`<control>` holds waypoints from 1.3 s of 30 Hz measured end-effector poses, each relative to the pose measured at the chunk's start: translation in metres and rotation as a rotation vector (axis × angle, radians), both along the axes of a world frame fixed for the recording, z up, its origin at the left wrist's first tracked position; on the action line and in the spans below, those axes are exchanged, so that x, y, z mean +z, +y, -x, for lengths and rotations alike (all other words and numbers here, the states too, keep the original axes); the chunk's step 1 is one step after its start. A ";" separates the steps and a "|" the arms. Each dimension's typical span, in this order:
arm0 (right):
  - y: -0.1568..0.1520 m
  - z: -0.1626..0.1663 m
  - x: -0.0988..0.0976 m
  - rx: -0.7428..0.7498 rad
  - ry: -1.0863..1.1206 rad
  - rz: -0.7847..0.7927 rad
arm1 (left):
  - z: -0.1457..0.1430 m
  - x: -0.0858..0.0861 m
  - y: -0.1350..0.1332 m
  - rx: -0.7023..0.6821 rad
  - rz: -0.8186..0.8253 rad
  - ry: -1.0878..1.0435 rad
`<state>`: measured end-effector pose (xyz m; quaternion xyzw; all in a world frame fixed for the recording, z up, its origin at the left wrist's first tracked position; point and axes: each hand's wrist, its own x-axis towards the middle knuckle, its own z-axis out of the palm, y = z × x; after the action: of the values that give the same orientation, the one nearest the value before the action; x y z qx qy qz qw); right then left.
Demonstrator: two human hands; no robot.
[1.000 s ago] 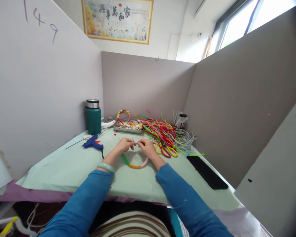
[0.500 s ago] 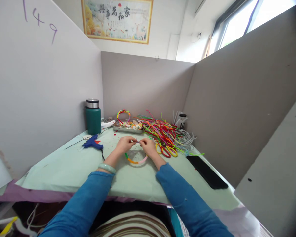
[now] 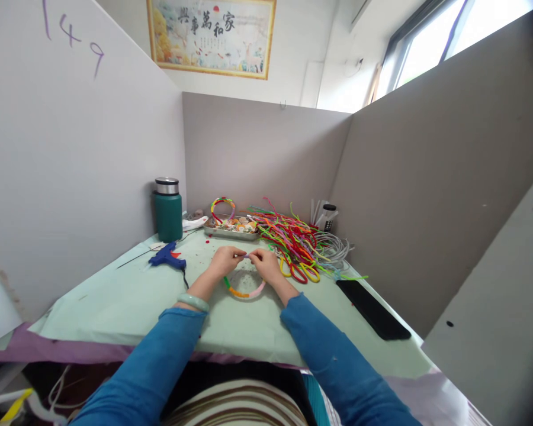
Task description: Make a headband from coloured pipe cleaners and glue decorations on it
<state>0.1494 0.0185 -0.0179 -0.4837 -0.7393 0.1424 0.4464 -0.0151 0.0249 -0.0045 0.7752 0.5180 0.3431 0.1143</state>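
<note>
1. Head view: left hand [image 3: 227, 261] and right hand [image 3: 266, 264] pinch a purple strip [image 3: 247, 255] at the colored ring's [image 3: 238, 293] far side; slack fingertips could let it unwind.
2. Uneven pulling could skew the ring above the green cloth [image 3: 249, 331].

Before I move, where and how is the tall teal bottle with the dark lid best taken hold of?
Probably around the middle of the teal bottle, coming from its right. It stands upright, with a straight, round body, and the grey partition panel rises close on its left. The blue glue gun lies low in front, so stay above it.
</note>
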 end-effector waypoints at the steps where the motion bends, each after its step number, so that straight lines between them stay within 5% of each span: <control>1: -0.001 0.000 0.000 0.004 -0.003 -0.001 | 0.000 0.000 0.000 -0.002 0.001 0.008; 8: -0.002 0.001 0.001 0.006 -0.011 -0.010 | 0.000 0.001 0.000 -0.035 -0.061 0.017; 27: -0.006 0.001 0.004 0.042 0.012 -0.017 | -0.002 0.012 -0.015 -0.074 0.395 -0.442; 39: -0.003 0.000 0.002 0.033 0.015 -0.015 | -0.002 0.001 -0.002 -0.078 0.094 -0.050</control>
<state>0.1490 0.0153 -0.0156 -0.4670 -0.7447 0.1477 0.4534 -0.0128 0.0227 -0.0030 0.7797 0.4999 0.3329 0.1769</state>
